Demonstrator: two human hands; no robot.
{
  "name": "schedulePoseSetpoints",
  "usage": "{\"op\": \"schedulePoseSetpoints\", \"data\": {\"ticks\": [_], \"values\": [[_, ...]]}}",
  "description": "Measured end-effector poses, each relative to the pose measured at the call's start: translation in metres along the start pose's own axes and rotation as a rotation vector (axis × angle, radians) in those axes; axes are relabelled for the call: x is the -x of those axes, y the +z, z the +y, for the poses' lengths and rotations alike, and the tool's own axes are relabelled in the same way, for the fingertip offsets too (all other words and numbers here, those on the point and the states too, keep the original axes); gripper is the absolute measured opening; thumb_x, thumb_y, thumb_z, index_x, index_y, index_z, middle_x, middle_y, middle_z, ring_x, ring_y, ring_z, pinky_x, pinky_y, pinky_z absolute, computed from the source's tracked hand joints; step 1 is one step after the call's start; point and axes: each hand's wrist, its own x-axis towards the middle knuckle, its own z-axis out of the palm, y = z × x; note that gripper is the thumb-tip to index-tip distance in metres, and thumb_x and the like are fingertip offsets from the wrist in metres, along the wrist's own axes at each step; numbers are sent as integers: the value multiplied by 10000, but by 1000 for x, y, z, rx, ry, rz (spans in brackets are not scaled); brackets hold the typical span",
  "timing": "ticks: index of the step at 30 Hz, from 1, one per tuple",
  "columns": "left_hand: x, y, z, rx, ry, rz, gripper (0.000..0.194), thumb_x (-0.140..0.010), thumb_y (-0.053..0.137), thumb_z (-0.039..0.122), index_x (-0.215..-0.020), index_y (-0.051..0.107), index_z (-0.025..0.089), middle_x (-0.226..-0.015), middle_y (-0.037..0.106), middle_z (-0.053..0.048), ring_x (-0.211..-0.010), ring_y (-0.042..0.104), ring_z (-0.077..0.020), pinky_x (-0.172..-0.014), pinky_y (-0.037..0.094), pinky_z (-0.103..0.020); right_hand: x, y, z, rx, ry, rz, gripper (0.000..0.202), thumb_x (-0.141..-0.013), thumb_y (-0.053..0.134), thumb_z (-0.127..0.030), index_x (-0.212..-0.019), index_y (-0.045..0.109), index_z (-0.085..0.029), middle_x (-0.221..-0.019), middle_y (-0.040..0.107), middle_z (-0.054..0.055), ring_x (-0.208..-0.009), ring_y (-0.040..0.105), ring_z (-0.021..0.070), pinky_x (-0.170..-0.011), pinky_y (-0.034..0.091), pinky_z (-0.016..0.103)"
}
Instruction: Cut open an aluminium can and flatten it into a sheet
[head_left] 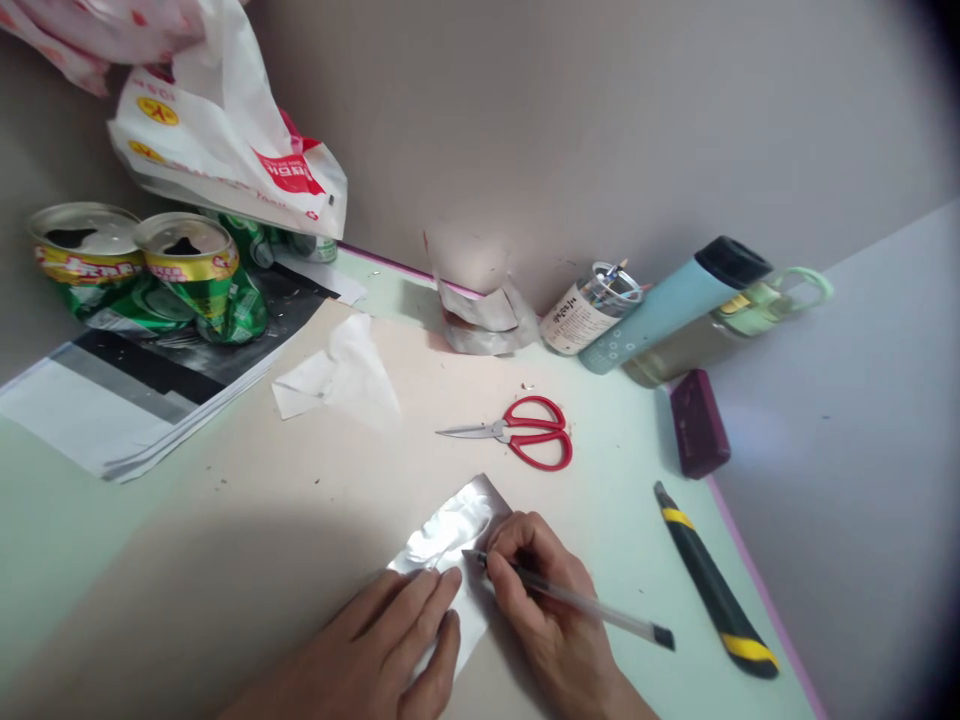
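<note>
A shiny silver metal sheet point(450, 530), wrinkled at its upper end, lies slanted on the table near me. My left hand point(397, 640) rests on it from the left, fingers stretched out flat and holding nothing. In my right hand point(544, 590) is a clear pen point(600, 607) with a black end cap, pinched between thumb and fingers. The pen's tip points left and meets the sheet just above my left fingertips; whether it presses in, I cannot tell. Red-handled scissors point(517, 432) lie beyond the sheet with their blades pointing left.
Crushed green cans point(202, 290) stand on papers point(150, 400) at left, below a plastic bag point(232, 130). White tissue point(341, 370) lies mid-table. A pen jar point(589, 315), blue bottle point(667, 310) and purple box point(699, 425) line the back right. A utility knife point(712, 580) lies at right.
</note>
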Motion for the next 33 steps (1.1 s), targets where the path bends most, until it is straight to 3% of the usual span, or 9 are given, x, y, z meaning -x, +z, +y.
{"op": "schedulePoseSetpoints", "data": {"ticks": [13, 22, 33], "values": [[-6, -5, -3, -1, -10, 25, 281, -1008, 497, 356, -1192, 606, 174, -1244, 693, -86, -1196, 551, -229, -1007, 309, -377, 2, 1, -1, -31, 49, -67, 216, -975, 534, -297, -779, 489, -219, -714, 511, -23, -635, 459, 129, -579, 389, 245], [-4, -3, -1, -17, -22, 15, 291, -990, 528, 373, -1195, 617, 187, -1250, 686, -82, -1210, 540, -226, -1006, 351, -364, 1, 2, 1, -13, 32, 7, 206, -965, 530, -274, -769, 500, -218, -703, 518, -16, -622, 469, 133, -569, 403, 252], [-7, -7, -3, 5, -19, 49, 259, -1006, 492, 339, -1157, 622, 174, -1222, 708, -88, -1164, 591, -225, -979, 359, -374, 0, 0, -2, -6, 35, -23, 228, -964, 530, -299, -756, 490, -217, -691, 516, -19, -609, 466, 130, -553, 393, 246]]}}
